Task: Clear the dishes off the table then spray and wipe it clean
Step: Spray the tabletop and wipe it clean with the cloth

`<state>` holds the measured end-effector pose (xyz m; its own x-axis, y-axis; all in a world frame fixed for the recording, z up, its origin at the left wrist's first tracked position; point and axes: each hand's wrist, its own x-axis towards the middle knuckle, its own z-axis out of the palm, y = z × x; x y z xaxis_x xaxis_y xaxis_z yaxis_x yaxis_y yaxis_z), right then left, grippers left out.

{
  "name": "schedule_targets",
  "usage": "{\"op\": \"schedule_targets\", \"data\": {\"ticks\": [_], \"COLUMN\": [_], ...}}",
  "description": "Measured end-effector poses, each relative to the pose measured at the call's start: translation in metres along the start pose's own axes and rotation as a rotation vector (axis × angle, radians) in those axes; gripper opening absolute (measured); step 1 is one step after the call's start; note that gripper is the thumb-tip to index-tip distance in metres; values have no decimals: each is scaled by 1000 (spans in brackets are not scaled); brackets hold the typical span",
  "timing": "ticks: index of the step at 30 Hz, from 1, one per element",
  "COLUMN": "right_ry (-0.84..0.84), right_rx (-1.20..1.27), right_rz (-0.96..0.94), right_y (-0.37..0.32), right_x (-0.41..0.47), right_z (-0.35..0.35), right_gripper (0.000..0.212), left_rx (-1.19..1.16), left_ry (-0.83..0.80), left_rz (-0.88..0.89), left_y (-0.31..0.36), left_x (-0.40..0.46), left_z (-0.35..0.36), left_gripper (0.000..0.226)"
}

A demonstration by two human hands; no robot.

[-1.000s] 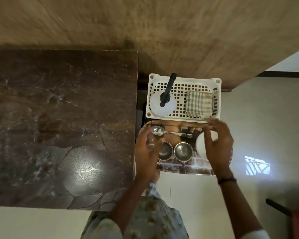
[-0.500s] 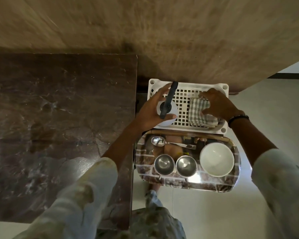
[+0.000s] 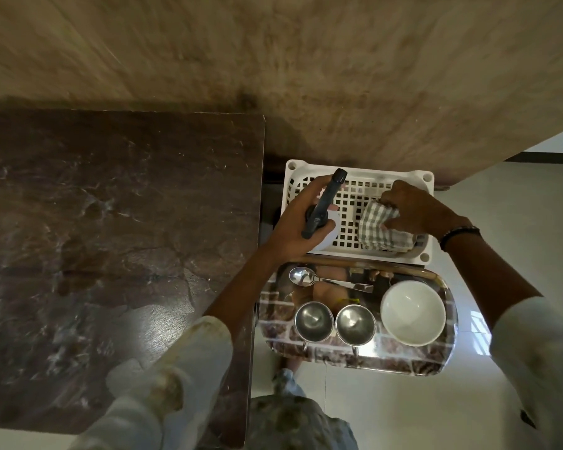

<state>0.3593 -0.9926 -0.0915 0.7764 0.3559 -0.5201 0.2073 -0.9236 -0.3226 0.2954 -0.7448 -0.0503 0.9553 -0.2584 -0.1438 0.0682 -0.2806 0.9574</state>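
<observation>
— How was the left hand (image 3: 298, 222) set?

— Its arm reached forward in a pale sleeve pushed up to mid-forearm, bare from there to the wrist. The fingers (image 3: 316, 186) curled shut around the white spray bottle with the dark nozzle (image 3: 322, 206), thumb low, knuckles to the left.

— And the right hand (image 3: 413, 207)?

— It came in from the right, a dark beaded band on the wrist, pale sleeve further back. The palm faced down, fingers bent and closed on the green-and-white checked cloth (image 3: 379, 230).
</observation>
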Motion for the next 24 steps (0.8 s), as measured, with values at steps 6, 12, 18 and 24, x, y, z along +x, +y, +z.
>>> {"op": "schedule_targets", "data": {"ticks": [6,12,18,24], "right_ry": [226,292,333,304], "right_rx": [253,1031,1521,1653], "right_rz": [-13,110,334,638], "right_y": [-57,-175,-273,-336], "right_x": [-50,-132,-185,-252], "right_z": [-33,-27,71,169], "right_gripper": [19,25,40,35], "left_rx": [-34,-40,-115,-100], "left_ry": [123,228,313,255], "left_rz": [-10,-157,-479,-456], "left_y": [51,71,36,-3], "left_x": [-40,-137,-274,-389], "left_z": [-37,-92,-129,-145], "left_gripper": [44,23,23,38]}}
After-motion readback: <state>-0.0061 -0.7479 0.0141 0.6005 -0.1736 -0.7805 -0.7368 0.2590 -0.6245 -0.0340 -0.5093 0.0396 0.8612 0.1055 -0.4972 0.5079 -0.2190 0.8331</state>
